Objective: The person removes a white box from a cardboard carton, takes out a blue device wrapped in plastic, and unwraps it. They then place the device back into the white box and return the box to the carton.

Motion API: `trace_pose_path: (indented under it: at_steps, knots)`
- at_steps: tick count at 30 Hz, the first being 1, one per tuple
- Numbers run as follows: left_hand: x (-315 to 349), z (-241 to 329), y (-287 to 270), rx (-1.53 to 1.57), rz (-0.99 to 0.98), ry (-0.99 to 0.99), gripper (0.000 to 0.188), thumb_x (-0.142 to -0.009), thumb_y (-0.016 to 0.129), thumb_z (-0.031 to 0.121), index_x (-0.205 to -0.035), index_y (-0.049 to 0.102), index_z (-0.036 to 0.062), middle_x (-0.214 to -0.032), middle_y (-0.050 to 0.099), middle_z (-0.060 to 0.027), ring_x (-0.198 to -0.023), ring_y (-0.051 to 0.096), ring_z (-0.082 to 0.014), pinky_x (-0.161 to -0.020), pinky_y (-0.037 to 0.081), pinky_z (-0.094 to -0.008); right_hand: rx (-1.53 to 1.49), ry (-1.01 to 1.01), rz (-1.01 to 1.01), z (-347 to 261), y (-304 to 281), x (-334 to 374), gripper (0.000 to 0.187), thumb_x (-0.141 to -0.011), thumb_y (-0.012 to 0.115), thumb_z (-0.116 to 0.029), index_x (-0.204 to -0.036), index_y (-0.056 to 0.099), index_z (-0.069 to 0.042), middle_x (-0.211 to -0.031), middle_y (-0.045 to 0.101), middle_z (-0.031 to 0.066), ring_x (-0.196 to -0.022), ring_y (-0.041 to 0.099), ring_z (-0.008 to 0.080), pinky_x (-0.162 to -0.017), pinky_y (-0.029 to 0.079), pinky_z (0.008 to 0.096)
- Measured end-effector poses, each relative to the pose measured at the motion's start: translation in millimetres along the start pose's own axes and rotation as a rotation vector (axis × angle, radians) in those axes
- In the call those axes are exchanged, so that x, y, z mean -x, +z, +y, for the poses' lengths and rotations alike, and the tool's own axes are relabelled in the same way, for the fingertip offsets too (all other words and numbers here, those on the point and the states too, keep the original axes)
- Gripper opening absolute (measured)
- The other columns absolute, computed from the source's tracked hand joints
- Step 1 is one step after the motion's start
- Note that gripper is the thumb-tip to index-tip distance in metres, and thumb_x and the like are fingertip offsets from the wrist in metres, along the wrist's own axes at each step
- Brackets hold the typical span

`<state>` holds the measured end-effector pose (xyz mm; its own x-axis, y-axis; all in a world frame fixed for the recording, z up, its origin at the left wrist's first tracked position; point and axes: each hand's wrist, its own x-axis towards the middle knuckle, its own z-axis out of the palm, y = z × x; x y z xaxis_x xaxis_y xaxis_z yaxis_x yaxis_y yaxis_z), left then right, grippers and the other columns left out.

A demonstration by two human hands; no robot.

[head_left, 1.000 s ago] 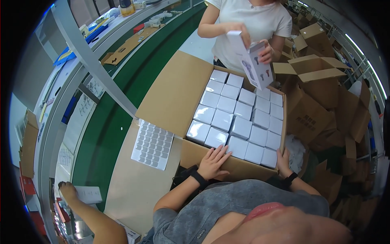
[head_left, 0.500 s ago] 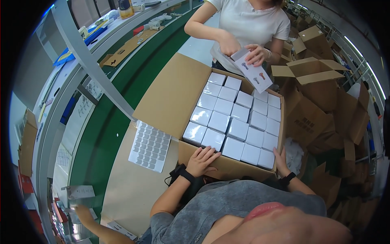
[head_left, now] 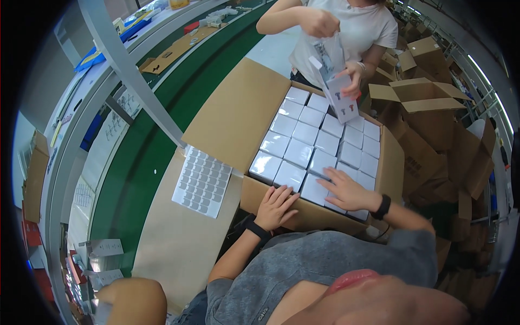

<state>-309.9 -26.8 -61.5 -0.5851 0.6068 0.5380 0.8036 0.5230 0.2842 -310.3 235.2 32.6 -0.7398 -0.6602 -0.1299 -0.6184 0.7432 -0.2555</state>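
Note:
A large open cardboard carton [head_left: 325, 218] is packed with rows of small white boxes [head_left: 297, 153], some with shiny tops. My left hand [head_left: 274, 210] lies over its near left edge, fingers stretched out and tips touching the nearest boxes. Across the near right boxes my right hand [head_left: 349, 190] rests palm down with its fingers spread, holding nothing. Over the carton's far side, a co-worker's hands hold an opened white box [head_left: 338, 100] with pictures on it and pull up a clear plastic bag [head_left: 331, 51].
Left of the carton, a sheet of grey stickers [head_left: 203, 181] lies on the tan tabletop [head_left: 173, 241]. A grey metal post [head_left: 138, 86] rises beside the green conveyor belt [head_left: 130, 179]. Open empty cartons [head_left: 428, 97] crowd the right. Another person's arm [head_left: 135, 300] shows at lower left.
My right hand has moved from the carton's right side onto the white boxes. The co-worker's hand has risen, drawing the plastic bag upward from the picture-printed box.

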Motion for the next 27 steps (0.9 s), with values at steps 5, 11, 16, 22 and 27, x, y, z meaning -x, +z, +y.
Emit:
trace_pose_path:
  at_steps: [5,11,16,22,27]
  knots:
    - [-5,20,-14,0.164,0.101,-0.182,0.046,-0.075,0.063,0.023,-0.116,0.049,0.0071,-0.125,0.042,-0.0162,-0.116,0.039,-0.0332,-0.097,0.029,-0.0441,0.101,-0.133,-0.007,-5,23,-18,0.056,-0.081,0.052,-0.023,-0.13,0.032,-0.005,-0.132,0.026,0.029,-0.123,0.026,0.0415,-0.101,0.023,0.0472]
    - [12,38,-39,0.23,0.239,-0.326,0.037,-0.072,0.064,0.013,-0.105,0.052,0.0023,-0.123,0.042,-0.02,-0.113,0.04,-0.0376,-0.093,0.034,-0.0441,0.188,-0.123,0.01,-3,23,-21,0.06,-0.076,0.058,-0.025,-0.127,0.035,-0.004,-0.127,0.03,0.031,-0.115,0.035,0.0408,-0.092,0.031,0.0479]
    - [24,53,-47,0.227,0.275,-0.372,0.03,-0.071,0.065,0.011,-0.098,0.055,0.0015,-0.116,0.047,-0.019,-0.108,0.044,-0.0369,-0.09,0.036,-0.0426,0.154,0.031,-0.159,-23,-3,-50,0.071,-0.064,0.066,-0.026,-0.125,0.037,-0.003,-0.109,0.047,0.0263,-0.099,0.047,0.0371,-0.083,0.037,0.0443]
    - [33,53,-89,0.207,0.323,-0.357,0.03,-0.071,0.066,0.014,-0.096,0.056,0.0027,-0.109,0.052,-0.0162,-0.101,0.049,-0.033,-0.088,0.039,-0.0394,-0.053,-0.116,0.244,-47,-62,-42,0.081,-0.054,0.067,-0.021,-0.126,0.036,-0.002,-0.096,0.05,0.0196,-0.086,0.046,0.0351,-0.078,0.04,0.038]
    - [2,29,-157,0.741,0.289,-0.241,0.075,-0.062,0.075,0.033,-0.122,0.041,0.0028,-0.122,0.045,-0.0144,-0.112,0.044,-0.0281,-0.094,0.035,-0.0374,-0.021,-0.528,0.178,-130,-184,-17,0.066,-0.051,0.064,-0.014,-0.114,0.048,0.0,-0.106,0.05,0.0192,-0.092,0.048,0.0332,-0.079,0.04,0.0381]
